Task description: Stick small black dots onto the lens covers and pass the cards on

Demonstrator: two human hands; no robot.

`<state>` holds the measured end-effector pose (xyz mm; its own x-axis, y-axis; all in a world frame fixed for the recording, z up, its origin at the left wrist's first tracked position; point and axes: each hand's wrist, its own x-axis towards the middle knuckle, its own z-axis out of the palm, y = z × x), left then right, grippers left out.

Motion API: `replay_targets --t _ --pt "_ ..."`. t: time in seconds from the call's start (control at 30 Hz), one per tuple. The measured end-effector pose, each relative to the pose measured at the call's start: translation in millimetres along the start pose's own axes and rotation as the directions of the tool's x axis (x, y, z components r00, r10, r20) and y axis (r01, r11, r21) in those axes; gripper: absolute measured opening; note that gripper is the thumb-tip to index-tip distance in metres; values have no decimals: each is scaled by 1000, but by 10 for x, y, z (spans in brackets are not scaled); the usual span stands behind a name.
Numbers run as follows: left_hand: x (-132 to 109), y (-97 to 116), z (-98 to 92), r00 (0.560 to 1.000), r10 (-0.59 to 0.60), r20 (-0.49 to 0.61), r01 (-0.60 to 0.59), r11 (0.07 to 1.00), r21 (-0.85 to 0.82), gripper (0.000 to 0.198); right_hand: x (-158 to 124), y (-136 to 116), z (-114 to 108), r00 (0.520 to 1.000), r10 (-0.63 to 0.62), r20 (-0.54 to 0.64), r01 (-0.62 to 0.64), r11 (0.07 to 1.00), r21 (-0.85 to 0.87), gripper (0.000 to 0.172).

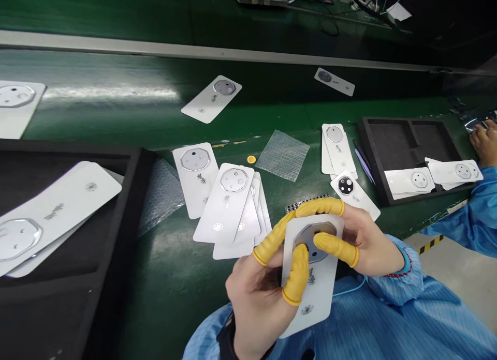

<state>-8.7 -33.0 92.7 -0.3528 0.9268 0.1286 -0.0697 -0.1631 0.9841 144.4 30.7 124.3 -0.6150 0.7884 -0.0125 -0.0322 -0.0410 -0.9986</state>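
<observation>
A white phone back cover [316, 298] with a grey octagonal camera area is held close to my body, its camera end tilted up and away. My left hand [264, 290] grips its left side, thumb on the camera area and index finger along the top edge. My right hand [368, 241] grips the upper right, its thumb also pressing the camera area. Yellow finger cots cover the thumbs and index fingers. Just beyond the cover lies a strip of small black parts [306, 200], partly hidden by my fingers. To its left is an overlapping pile of similar white covers [229, 215].
A black tray [116, 241] with covers stands at left, another black tray [370, 143] at right. More covers [339, 153] lie near it, beside a purple tool [364, 166]. Bubble wrap [283, 154] and a yellow disc [251, 159] lie mid-table. A co-worker's hand [485, 143] is at far right.
</observation>
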Motion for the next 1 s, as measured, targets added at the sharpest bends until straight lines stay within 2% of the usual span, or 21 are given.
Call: replay_targets --t 0.1,0.17,0.33,0.47,0.57,0.73,0.87,1.0 --pt "-13 2 15 999 16 -42 -15 1000 13 31 4 16 8 999 13 -35 -13 1000 -4 32" --pt "-12 13 23 1000 -3 -27 4 1000 11 33 -2 28 13 998 36 -47 -36 999 9 35" --pt "4 31 40 989 -140 -49 139 990 -34 44 -42 48 42 994 72 -83 -65 995 77 47" --pt "0 12 37 988 -149 -37 147 988 -53 44 -43 72 97 979 45 -199 -52 998 -33 49" --pt "0 9 35 992 -121 -41 119 992 -47 35 -21 98 121 966 -34 -255 2 992 -125 40" --pt "8 29 49 995 -78 -68 76 997 -32 33 -7 126 128 938 -240 -248 155 935 -319 10" --pt "5 33 52 997 -56 -48 55 998 -29 37 -30 163 139 870 -444 -215 301 824 -480 18" --pt "-23 18 24 1000 -8 15 9 999 -49 36 -43 200 133 864 -466 -191 318 798 -512 23"
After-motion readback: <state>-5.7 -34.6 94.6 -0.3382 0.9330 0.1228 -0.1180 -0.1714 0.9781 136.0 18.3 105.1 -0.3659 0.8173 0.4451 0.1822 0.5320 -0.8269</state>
